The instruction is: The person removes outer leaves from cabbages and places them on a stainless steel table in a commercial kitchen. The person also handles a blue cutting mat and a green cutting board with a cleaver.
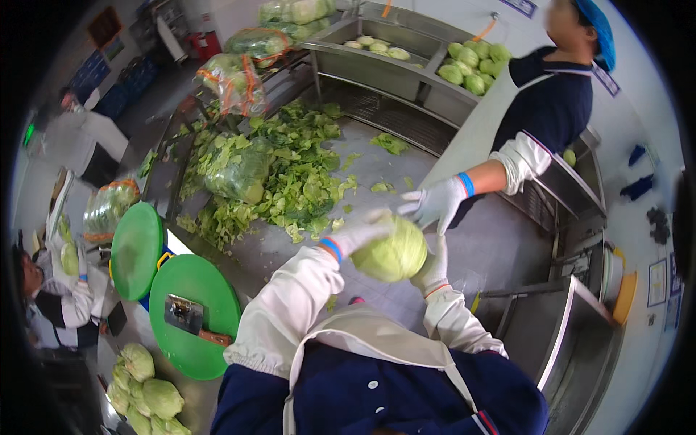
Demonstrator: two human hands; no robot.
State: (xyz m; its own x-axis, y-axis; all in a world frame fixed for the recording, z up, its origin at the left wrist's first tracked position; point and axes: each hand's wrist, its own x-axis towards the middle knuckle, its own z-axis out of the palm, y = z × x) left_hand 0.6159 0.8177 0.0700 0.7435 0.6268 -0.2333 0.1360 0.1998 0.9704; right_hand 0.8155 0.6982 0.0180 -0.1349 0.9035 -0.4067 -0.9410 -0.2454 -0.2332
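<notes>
Between my two gloved hands is a green cabbage head (392, 251), held above the floor in front of my apron. My left hand (363, 235), blurred, lies on its left and upper side. From the right, my right hand (433, 265) presses against the cabbage with the palm and fingers, partly hidden behind it. A co-worker's gloved hand (437, 202) reaches in from the upper right, close to the cabbage and my right fingers; whether it touches them I cannot tell.
Loose cabbage leaves (304, 168) cover the floor ahead. At left, a cleaver (185, 314) lies on a green round cutting board (217, 288), near several cabbages (162, 398). Steel sinks (375, 68) with cabbages stand at the back. A co-worker (549, 98) stands at right, others at left.
</notes>
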